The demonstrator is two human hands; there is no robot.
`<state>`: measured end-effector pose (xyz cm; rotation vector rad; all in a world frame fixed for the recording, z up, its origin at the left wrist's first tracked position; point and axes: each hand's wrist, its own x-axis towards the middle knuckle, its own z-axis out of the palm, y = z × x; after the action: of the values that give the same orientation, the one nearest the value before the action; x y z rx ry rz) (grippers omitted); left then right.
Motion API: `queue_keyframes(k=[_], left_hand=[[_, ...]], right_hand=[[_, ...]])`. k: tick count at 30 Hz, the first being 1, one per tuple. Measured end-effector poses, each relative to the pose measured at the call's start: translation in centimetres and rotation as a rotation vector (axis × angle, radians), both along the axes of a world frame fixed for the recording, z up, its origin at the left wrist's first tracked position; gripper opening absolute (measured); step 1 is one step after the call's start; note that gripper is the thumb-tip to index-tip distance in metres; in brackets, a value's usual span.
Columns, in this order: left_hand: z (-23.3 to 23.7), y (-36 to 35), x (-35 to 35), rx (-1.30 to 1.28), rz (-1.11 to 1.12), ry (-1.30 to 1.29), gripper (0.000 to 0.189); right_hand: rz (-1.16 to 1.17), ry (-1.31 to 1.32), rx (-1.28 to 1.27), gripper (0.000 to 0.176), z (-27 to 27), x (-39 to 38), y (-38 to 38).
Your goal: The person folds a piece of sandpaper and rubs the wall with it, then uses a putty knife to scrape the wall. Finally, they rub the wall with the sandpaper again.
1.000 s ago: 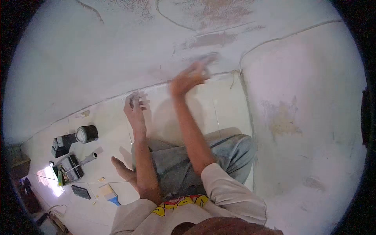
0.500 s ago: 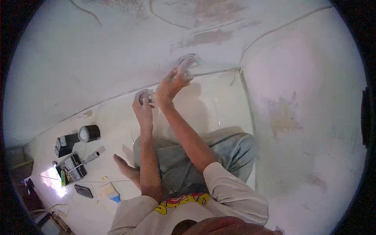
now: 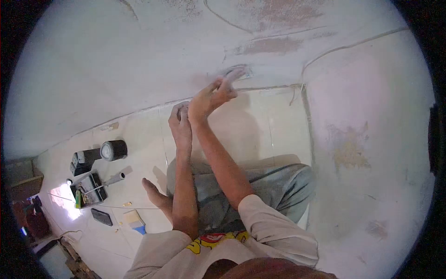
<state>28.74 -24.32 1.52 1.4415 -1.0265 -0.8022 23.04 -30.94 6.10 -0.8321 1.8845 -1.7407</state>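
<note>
My right hand (image 3: 213,98) reaches to the low part of the pale wall (image 3: 153,60), just above the floor line. Its dusty fingers are blurred and press against a dark-rimmed patch (image 3: 246,69); whatever lies under them, if anything, I cannot make out. Beside my right wrist, my left hand (image 3: 180,122) is near the foot of the wall. Its whitish fingers are curled in, and their inner side is hidden. Both forearms extend over my grey trousers (image 3: 278,186).
On the tiled floor (image 3: 232,130) to the left are a dark round can (image 3: 114,150), a black box-like thing (image 3: 82,160), a tray (image 3: 95,195) with a roller (image 3: 116,178), a phone (image 3: 101,216) and a wide brush (image 3: 134,221). A side wall (image 3: 367,186) rises on the right.
The view has shifted, so most things appear further right. My right hand stays at the wall patch with its fingers blurred. My left hand's fingers look more curled and closer to my right wrist.
</note>
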Motion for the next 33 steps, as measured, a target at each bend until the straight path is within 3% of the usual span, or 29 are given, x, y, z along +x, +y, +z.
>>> queue_keyframes(k=[1,3,5,6,8,12,13,20,24,26,28,29,31,33], left_hand=[[0.6,0.1,0.0,0.099,0.051,0.077,0.022],[1.0,0.5,0.2,0.204,0.117,0.158,0.021],[1.0,0.4,0.7,0.197,0.165,0.208,0.02],[1.2,0.6,0.6,0.198,0.181,0.208,0.02],[1.7,0.4,0.0,0.182,0.158,0.237,0.02],[0.6,-0.2,-0.7,0.182,0.08,0.128,0.021],[0.6,-0.2,-0.7,0.166,0.059,0.082,0.021],[0.3,0.4,1.2,0.179,0.129,0.012,0.025],[0.7,0.2,0.4,0.178,0.103,0.008,0.021],[0.8,0.3,0.4,0.168,0.089,-0.017,0.021],[0.6,0.3,1.1,0.162,0.111,-0.028,0.022],[0.4,0.3,1.4,0.159,0.126,-0.037,0.022],[1.2,0.3,1.6,0.179,0.15,-0.05,0.023],[1.3,0.3,1.3,0.199,0.161,-0.056,0.023]], right_hand=[[-0.002,-0.008,0.004,0.049,-1.1,-0.6,-0.7],[-0.206,0.368,-0.071,0.049,-4.0,-4.5,-3.3],[-0.187,0.254,-0.123,0.053,-4.9,-9.6,-4.8],[-0.172,0.251,-0.123,0.053,-3.8,-10.2,-4.6],[-0.137,-0.016,-0.238,0.06,0.3,-10.9,-3.8],[-0.195,0.29,-0.315,0.063,-1.5,-5.5,-3.6],[-0.152,0.283,-0.232,0.065,-2.0,-4.5,-2.8],[-0.02,0.437,-0.297,0.066,-6.3,-8.0,-4.3],[-0.099,0.486,-0.114,0.064,-5.4,-8.2,-4.2],[-0.127,0.478,-0.088,0.063,-3.4,-8.4,-4.3],[-0.256,0.361,0.103,0.063,-0.1,-9.3,-4.4],[-0.245,0.37,0.097,0.063,0.3,-9.3,-4.4],[-0.09,0.233,-0.184,0.061,1.0,-9.4,-4.3],[0.091,0.231,0.044,0.06,0.0,-6.1,-2.2]])
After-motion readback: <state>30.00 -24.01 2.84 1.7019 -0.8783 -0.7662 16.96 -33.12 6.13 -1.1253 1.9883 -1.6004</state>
